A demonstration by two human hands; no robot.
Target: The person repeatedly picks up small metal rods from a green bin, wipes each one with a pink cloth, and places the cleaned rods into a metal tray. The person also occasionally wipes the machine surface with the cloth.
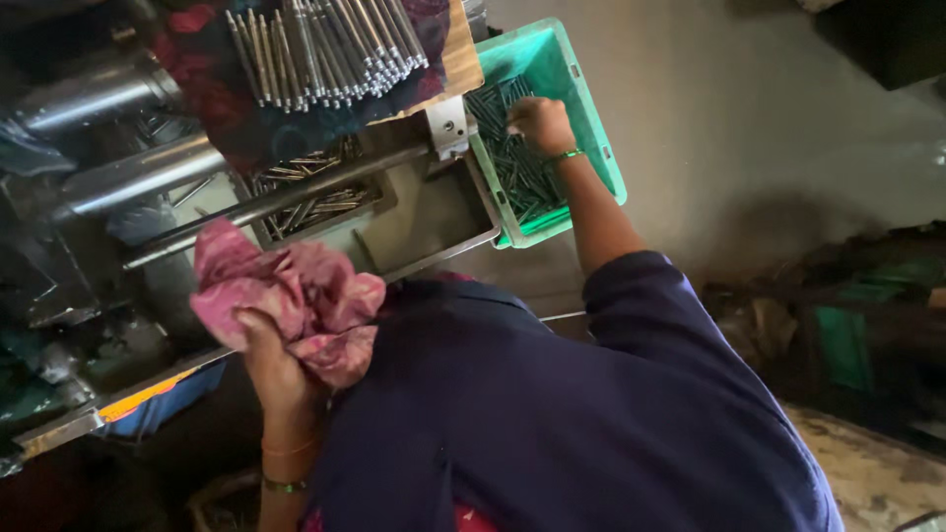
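Rods (517, 163) lay in green crate (591, 128), far right | right hand (540, 123) closed among them, grip unclear | left hand (271, 360) clutched pink rag (296, 291) | rods looked stiff, heavy, oily-slick; best pinched mid-length.

Right hand (540, 123) in crate (591, 118) of rods (517, 167), right of metal tray (434, 212), left hand (271, 360) under cloth (296, 296).

There is one view only, from the head. It looks steeply down over the person's blue sleeve, close to the body, with the green crate (581, 108) in the upper middle.
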